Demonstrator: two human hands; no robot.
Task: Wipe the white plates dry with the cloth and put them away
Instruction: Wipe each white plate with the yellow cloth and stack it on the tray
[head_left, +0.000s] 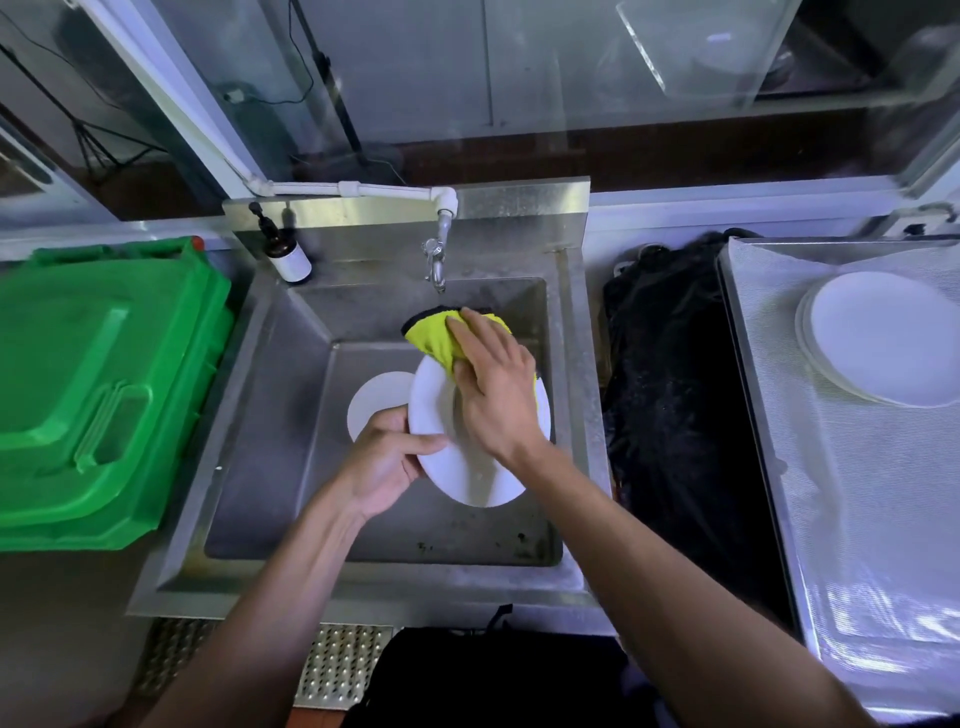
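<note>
Wiping in progress over the sink (576, 395): the left hand (384, 467) grips a plate (467, 467) by its left rim, thumb on the upper face and fingers curled beneath, so that the plate hangs tilted above the basin and any drips fall into it, not onto the counter (852, 519). This edge hold also leaves nearly the whole face free for wiping. The right hand (493, 389) presses a yellow cloth (431, 338) flat against the far part of the plate; its fingers lie fairly straight over the fabric, spreading pressure across a broad patch, and whether the thumb pinches the cloth cannot be told. The cloth's dark-edged corner projects past the plate's far rim, just below the tap (436, 260).

A second plate (371, 402) lies on the sink floor, partly hidden behind the left hand and the held plate; it is probably waiting its turn. At far right, well apart from the sink, a stack (883, 338) of white plates rests on the counter, apparently the place for dried ones, so the right hand's side is the natural direction for putting away.

A green bin (104, 384) stands left of the sink, a soap bottle (288, 254) on its back ledge, and a black bag (675, 415) fills the gap between sink and counter.
</note>
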